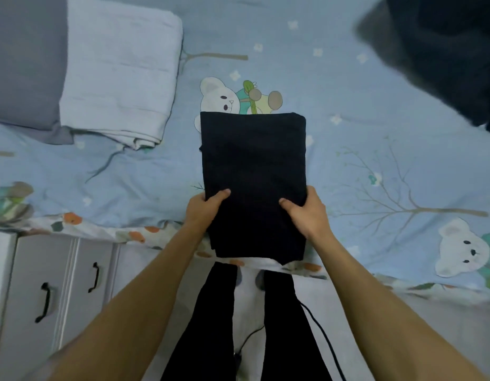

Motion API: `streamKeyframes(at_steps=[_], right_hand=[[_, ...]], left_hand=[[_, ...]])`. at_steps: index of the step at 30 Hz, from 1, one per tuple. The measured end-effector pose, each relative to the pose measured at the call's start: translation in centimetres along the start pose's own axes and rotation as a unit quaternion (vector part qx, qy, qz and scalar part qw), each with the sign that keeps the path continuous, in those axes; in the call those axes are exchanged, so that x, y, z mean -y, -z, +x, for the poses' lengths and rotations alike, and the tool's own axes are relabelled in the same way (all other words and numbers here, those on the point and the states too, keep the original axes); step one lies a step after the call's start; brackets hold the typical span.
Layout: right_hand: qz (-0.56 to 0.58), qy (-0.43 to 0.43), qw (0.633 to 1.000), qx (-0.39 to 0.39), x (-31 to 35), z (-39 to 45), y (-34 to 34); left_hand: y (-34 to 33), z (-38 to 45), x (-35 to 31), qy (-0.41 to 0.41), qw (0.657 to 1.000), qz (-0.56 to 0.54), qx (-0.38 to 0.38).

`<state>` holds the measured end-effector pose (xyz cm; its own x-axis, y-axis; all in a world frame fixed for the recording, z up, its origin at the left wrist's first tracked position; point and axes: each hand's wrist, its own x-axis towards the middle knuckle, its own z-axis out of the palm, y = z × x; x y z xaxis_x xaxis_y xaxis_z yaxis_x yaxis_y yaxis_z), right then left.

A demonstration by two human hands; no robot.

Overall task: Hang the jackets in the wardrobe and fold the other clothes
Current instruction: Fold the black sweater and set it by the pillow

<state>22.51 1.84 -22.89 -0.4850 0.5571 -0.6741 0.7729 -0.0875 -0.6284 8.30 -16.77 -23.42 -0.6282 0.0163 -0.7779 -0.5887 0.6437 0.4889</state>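
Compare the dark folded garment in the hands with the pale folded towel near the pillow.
The dark folded garment is near-black; the folded towel is pale lavender-white. The garment is gripped at its near sides by the left hand and right hand; the towel lies untouched. The garment's near end overhangs the bed edge; the towel rests fully on it, beside a grey pillow. Both are folded into neat rectangles.
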Motion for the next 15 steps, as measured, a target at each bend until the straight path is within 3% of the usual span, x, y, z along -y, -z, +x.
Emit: streamKeyframes(at_steps=[3, 6, 15], right_hand=[[0.014, -0.017, 0.999, 0.033, 1.7, -1.5, 1.2], [0.076, 0.000, 0.997, 0.034, 5.7, -3.5, 3.0], [0.150, 0.008, 0.982, 0.116, 17.8, -11.7, 5.7]], left_hand=[[1.1, -2.5, -1.3, -0.006, 0.998, 0.004, 0.067], [3.4, -5.4, -4.4, -0.065, 0.996, -0.036, 0.054], [13.7, -13.9, -12.6, -0.052, 0.987, -0.144, 0.052]])
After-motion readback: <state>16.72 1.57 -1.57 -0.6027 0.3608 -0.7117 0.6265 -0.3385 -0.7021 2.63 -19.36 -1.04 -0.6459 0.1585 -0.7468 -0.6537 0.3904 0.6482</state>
